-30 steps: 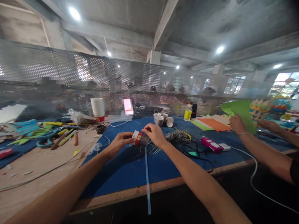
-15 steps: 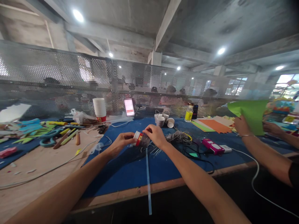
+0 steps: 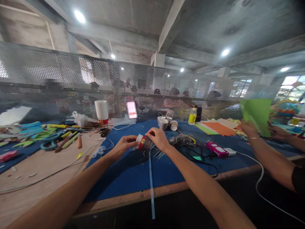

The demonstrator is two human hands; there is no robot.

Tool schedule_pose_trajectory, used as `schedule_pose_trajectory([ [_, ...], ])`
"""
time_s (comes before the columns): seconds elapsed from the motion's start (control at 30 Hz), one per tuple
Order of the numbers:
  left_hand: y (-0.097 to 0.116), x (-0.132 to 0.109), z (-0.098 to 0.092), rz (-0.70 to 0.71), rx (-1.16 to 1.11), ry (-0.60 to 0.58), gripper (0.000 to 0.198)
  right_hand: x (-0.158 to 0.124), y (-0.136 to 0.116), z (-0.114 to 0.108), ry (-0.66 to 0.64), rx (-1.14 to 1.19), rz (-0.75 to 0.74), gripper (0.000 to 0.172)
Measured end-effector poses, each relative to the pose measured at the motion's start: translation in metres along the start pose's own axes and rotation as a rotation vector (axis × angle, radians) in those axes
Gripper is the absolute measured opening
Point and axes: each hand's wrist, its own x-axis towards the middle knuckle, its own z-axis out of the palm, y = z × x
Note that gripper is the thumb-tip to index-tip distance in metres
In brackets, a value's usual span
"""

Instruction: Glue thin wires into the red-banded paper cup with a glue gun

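Observation:
My left hand (image 3: 122,147) is closed on a small paper cup (image 3: 141,142) that lies tilted on its side, its white rim and red band facing left. Grey cord (image 3: 148,145) is wound around the other part of this cup. The fingers of my right hand (image 3: 158,138) pinch at the wound cord, and their tips are partly hidden. To the right rests a loose bundle of the same grey cord (image 3: 182,140). Thin pale sticks or wires (image 3: 159,154) lie under my right wrist. Behind my hands stand several small cord-wrapped cups (image 3: 163,124), one of them tipped over.
A blue strip (image 3: 151,184) hangs over the table's front edge. Stacked paper cups (image 3: 101,110), scissors (image 3: 49,144) and tools are at left. A yellow bottle (image 3: 192,117), a magenta box (image 3: 217,149) and cables are at right. A co-worker's hand (image 3: 250,128) holds green paper (image 3: 257,116).
My hands and the cup have hardly moved. At right, the co-worker's green paper has shifted and turned slightly.

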Motion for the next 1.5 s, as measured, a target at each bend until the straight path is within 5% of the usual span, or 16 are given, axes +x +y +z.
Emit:
schedule_pose_trajectory([
  [0.8, 0.002, 0.000, -0.002, 0.004, -0.056, 0.084, 0.022, -0.001, 0.001, 0.000, 0.043, 0.031, 0.035, 0.031],
  [1.07, -0.006, 0.005, -0.007, -0.015, -0.186, 0.141, 0.026, -0.002, -0.003, 0.002, -0.102, 0.230, 0.092, 0.036],
  [1.5, -0.007, 0.008, -0.009, -0.096, -0.320, 0.185, 0.020, -0.006, -0.006, 0.002, -0.050, 0.102, -0.108, 0.029],
])
